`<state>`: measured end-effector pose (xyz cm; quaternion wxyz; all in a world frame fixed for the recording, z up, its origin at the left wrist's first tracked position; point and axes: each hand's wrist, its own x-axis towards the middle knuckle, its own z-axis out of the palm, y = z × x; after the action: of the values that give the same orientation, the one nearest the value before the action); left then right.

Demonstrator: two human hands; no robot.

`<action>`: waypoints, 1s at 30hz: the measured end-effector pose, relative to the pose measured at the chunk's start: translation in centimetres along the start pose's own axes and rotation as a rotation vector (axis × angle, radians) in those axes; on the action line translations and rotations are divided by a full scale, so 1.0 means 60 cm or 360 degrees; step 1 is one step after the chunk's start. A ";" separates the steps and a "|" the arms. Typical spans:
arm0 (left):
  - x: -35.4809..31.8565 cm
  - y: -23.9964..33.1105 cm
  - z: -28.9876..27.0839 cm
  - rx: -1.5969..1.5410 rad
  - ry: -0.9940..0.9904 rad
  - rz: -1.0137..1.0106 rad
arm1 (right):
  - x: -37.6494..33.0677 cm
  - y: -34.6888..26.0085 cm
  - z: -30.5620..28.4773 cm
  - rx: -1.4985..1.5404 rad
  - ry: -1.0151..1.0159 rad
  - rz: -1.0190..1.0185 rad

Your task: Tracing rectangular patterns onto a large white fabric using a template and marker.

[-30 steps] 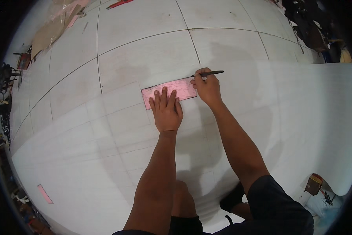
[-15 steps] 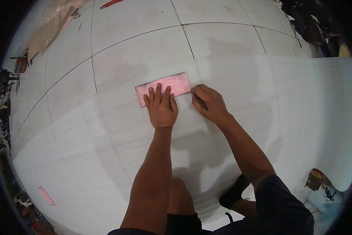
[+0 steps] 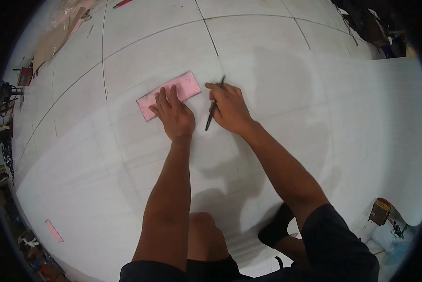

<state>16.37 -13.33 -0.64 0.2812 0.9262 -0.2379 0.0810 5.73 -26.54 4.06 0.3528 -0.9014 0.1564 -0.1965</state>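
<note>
A pink rectangular piece (image 3: 188, 85) with dark edges lies tilted on a thin white sheet (image 3: 286, 155). My left hand (image 3: 175, 115) rests on its lower left part, fingers spread and pressing down rather than gripping. Just right of the piece, apart from it, my right hand (image 3: 229, 105) holds a slim black pen (image 3: 211, 117) between thumb and fingers. The pen stands slantwise, one end above the hand and the other below. I cannot tell whether it touches the sheet.
A small pink strip (image 3: 54, 231) lies at the lower left. Brown cardboard (image 3: 55, 42) and a red tool-like object (image 3: 122, 3) lie at the far left. Dark items (image 3: 363, 23) sit at the far right, a small box (image 3: 379, 211) at the lower right.
The pink piece and my left hand have shifted left, and the piece is tilted more. My right hand has moved left and up, off the piece's corner, its pen turned more upright.
</note>
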 end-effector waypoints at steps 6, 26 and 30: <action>-0.003 -0.020 0.007 0.0074 -0.0045 0.0114 | 0.008 -0.004 -0.008 -0.0423 -0.0238 -0.0153; -0.001 -0.020 0.016 0.0150 0.0056 0.0293 | -0.180 -0.062 -0.036 -0.0662 -0.0504 -0.0017; 0.002 -0.037 0.021 0.0190 0.0107 0.0303 | -0.211 -0.093 -0.042 -0.0599 -0.0609 0.0124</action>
<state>17.60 -12.45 -2.73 0.2245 0.9112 -0.3099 0.1524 -5.69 -18.76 6.58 0.2095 -0.9651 0.1553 0.0239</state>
